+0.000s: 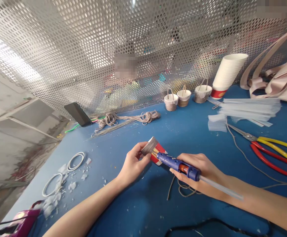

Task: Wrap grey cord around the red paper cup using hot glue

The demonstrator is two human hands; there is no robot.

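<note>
My left hand (135, 161) holds a small red and white paper cup (158, 157), tilted on its side, with grey-brown cord (150, 145) wound around one part. In my right hand (197, 168) is a blue glue gun (171, 161), its tip touching or very close to the cup beside the cord. A clear glue stick (221, 187) sticks out of the gun's back end. Loose cord (185, 189) lies on the table beneath my right hand.
Three small cord-wrapped cups (171, 102) with handles and a tilted cup stack (228, 74) stand along the perforated screen (89, 49). Scissors (269, 148) and plastic strips (252, 110) lie right. Cord bundles (128, 118), a phone (77, 114), white rings (75, 161) and scraps occupy the left.
</note>
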